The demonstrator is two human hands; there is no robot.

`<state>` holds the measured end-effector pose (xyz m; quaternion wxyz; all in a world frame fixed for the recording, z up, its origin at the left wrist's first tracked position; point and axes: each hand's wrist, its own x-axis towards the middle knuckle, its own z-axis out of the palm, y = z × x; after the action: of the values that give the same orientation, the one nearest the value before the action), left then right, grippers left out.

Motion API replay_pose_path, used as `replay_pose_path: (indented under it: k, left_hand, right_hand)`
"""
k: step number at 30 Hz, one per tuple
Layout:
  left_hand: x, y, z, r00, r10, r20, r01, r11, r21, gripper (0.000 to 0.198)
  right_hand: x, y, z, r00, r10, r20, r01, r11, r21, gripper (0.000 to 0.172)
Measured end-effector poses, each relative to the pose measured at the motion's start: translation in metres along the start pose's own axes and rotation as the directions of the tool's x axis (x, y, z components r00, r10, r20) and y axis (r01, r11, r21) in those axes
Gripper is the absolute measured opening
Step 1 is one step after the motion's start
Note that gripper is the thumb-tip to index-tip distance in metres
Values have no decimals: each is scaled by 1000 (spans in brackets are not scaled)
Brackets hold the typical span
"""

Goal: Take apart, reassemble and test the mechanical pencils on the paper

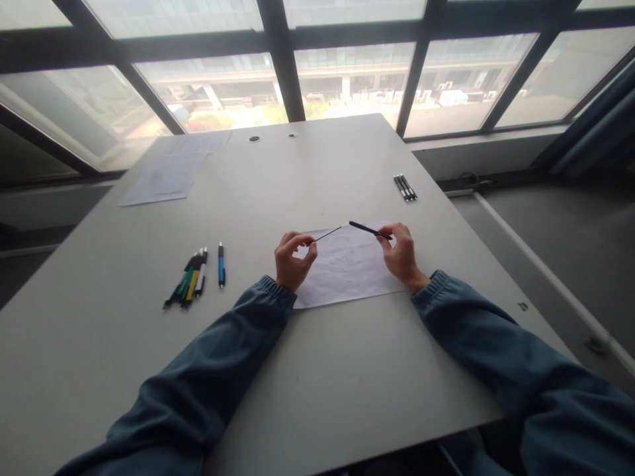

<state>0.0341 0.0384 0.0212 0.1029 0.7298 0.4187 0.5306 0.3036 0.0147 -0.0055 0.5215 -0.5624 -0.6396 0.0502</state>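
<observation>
Between the thumb and index finger of my left hand is a thin, dark pen refill, slanting up to the right. My right hand pinches a black pen barrel near its right end. The barrel's other end points left towards the refill's tip, with a small gap between them. Both are held above a sheet of white paper with faint marks, which lies on the white table. The remaining fingers of both hands are curled.
A cluster of pens with green, yellow and white parts lies on the left, beside a blue pen. Several black-and-white pens lie by the right edge. Papers rest at the back left. A small dark piece lies near the right edge.
</observation>
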Motion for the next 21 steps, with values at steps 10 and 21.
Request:
replay_pose_path:
  k: [10,21]
  left_hand:
    - [1,-6,0,991,94,100,-95,995,8,5]
    - [-1,-3,2,950,204,235,-199,979,-44,4]
  right_hand:
    - [3,3,-9,999,-41,17,43,990,-133,9]
    - [-3,-14,-8,953,-242,180,264,959,-107,7]
